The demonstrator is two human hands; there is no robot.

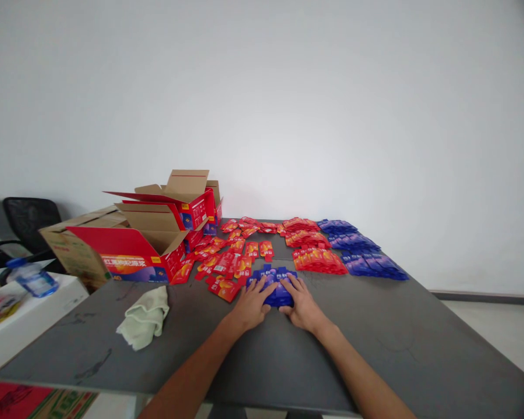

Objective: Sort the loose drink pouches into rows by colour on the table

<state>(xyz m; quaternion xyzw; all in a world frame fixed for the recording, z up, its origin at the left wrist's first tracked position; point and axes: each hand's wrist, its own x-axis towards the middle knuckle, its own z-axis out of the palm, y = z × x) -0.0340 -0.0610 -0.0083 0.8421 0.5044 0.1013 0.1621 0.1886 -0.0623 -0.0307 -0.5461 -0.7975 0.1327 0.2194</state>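
While left hand [252, 307] and right hand [304, 306] lie open, fingers spread over blue packets [280, 294] beneath, seemingly keeping the bunch even, loose red packets [243, 266] sit ahead of the left, layered red piles [318, 259] beyond the right.

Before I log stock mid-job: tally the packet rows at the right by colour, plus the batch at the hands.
Red rows: 3
Blue rows: 3
Blue batch at left hand and right hand: 1
Total: 7
Loose red packets overlap and are left out.
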